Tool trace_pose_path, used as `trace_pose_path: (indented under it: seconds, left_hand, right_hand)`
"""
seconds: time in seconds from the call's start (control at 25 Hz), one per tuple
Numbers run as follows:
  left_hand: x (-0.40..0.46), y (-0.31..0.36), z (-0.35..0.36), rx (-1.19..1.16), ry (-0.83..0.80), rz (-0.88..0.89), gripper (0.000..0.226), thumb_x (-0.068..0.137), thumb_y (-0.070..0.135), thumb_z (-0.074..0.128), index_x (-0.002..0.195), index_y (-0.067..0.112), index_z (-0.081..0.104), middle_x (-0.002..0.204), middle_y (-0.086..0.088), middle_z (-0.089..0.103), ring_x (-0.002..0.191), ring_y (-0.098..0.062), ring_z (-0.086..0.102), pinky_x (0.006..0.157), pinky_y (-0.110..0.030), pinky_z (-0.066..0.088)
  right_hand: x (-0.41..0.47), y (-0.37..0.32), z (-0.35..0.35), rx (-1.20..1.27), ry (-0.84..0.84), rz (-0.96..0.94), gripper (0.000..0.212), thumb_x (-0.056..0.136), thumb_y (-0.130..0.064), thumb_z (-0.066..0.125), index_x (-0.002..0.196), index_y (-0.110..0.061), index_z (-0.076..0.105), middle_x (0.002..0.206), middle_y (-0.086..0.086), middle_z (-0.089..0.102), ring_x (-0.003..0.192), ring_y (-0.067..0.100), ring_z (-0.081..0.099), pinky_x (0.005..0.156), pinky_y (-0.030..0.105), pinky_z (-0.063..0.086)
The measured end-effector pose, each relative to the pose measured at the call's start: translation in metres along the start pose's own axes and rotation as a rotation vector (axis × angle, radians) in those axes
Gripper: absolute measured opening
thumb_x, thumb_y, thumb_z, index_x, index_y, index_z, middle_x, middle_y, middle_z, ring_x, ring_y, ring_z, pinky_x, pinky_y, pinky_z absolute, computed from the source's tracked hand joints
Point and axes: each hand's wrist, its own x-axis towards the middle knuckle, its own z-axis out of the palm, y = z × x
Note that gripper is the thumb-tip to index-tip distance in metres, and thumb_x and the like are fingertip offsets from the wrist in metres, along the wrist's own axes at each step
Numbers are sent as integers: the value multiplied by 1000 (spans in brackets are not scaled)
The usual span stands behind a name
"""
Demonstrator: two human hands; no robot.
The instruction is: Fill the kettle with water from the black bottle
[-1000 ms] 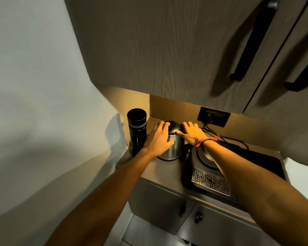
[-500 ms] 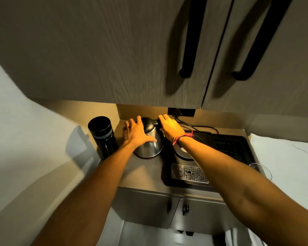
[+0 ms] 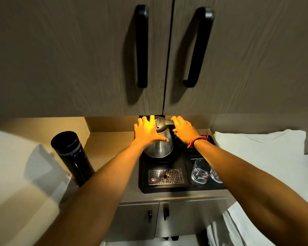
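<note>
Sitting now on black tray (image 3: 144, 174), kettle (image 3: 161, 146); left hand (image 3: 147, 133) splayed, right hand (image 3: 184, 129) gripping handle.

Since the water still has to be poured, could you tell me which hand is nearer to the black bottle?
Left. The left hand rests on the kettle, to the right of the black bottle; the right hand is farther right, at the kettle's handle.

Bare counter (image 3: 110, 144) lies open between the black bottle (image 3: 73, 157) and the kettle (image 3: 160, 146). Cupboard doors (image 3: 96, 59) overhang closely above; two glasses (image 3: 200, 172) crowd the tray's (image 3: 167, 189) right side.
</note>
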Motion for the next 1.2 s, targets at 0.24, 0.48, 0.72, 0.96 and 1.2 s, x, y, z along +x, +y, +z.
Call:
trace_pose_path:
  seconds: [0.24,0.48,0.72,0.96,1.2]
  left_hand:
    - [6,26,7,57,-32,40,125,52,82,73,148,16,30,141,-17,41,131,-37,35,101,-57,39]
    - [0,25,1,114,-36,51,123,54,86,67,148,18,29,142,-16,44,131,-38,38,101,-60,39]
    - [-1,29,2,84,-55,16,113,58,88,63,142,17,39,138,-15,51,128,-37,43,101,-61,38]
    - [-11,23,5,57,-8,51,108,63,85,61,138,11,39,137,-8,54,131,-31,42,106,-67,30]
    - [-19,32,3,95,-66,-5,120,69,85,53,155,10,17,163,-9,21,150,-31,13,112,-72,12]
  right_hand:
    - [-7,30,8,111,33,64,39,95,-5,54,131,-18,46,118,15,52,107,39,65,87,55,55]
    - [-7,37,20,95,54,60,56,89,6,51,137,-22,42,124,13,49,110,37,63,84,53,58]
    - [-3,47,25,2,60,35,57,86,8,51,137,-16,41,127,14,49,113,39,56,81,50,57]
    - [-6,52,35,51,161,126,44,97,-2,48,140,-4,40,139,18,52,122,35,59,92,44,55]
    - [-9,48,38,1,159,119,57,100,-5,44,154,-4,26,167,14,13,151,34,25,116,47,39]
